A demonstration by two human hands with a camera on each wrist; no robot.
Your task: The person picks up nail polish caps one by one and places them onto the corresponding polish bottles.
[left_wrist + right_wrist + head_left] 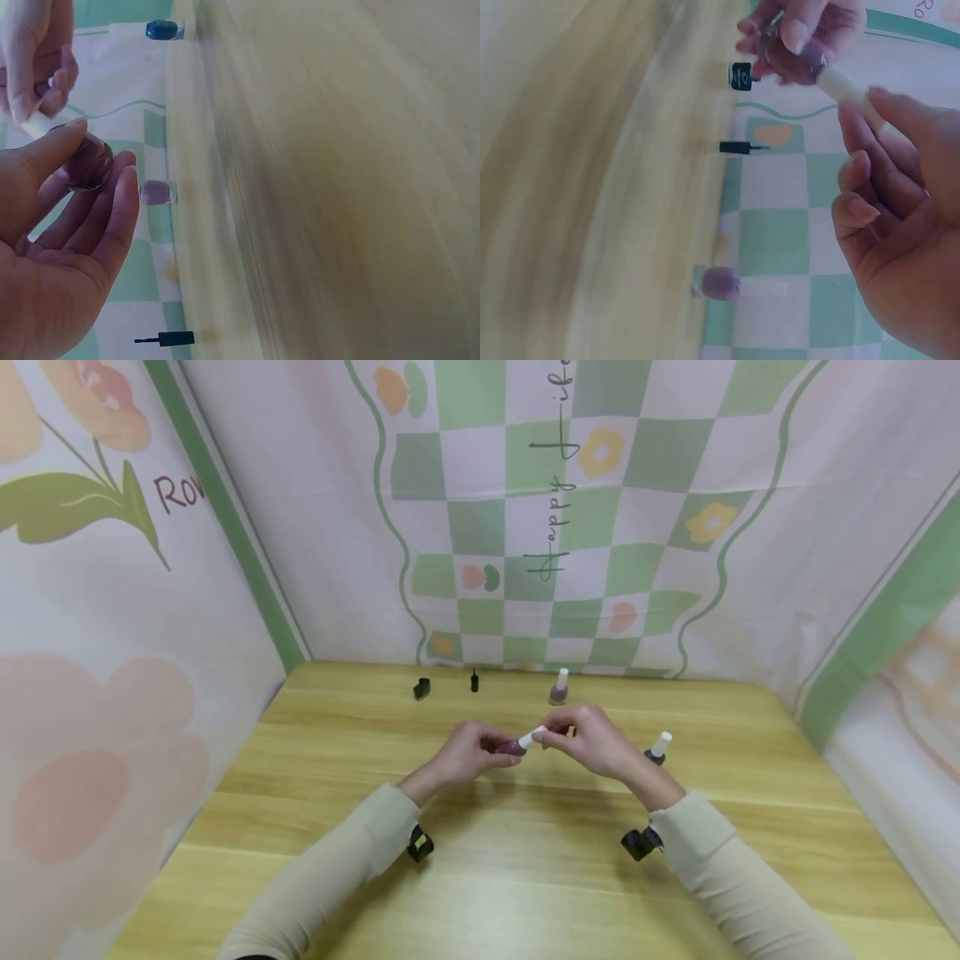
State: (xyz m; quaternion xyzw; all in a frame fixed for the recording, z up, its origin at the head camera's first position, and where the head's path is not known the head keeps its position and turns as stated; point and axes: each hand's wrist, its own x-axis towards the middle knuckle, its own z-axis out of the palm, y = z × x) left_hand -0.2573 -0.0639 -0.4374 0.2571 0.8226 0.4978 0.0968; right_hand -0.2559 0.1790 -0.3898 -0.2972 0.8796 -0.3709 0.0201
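Note:
A nail polish bottle (512, 748) of dark purplish red is held tilted above the table between both hands. My left hand (467, 752) grips its glass body, thumb on one side and fingers on the other, as the left wrist view shows. The fingertips and thumb of my right hand (588, 742) pinch its white cap (845, 86). In the right wrist view the cap meets the bottle's neck, and the other fingers of that hand curl loosely.
Along the table's (480, 877) back edge stand a black bottle (422, 688), a black brush cap (474, 682) with its brush upward, and a mauve polish bottle (558, 692) with a white cap. A dark blue polish bottle (162, 30) stands at the right, partly behind my right wrist.

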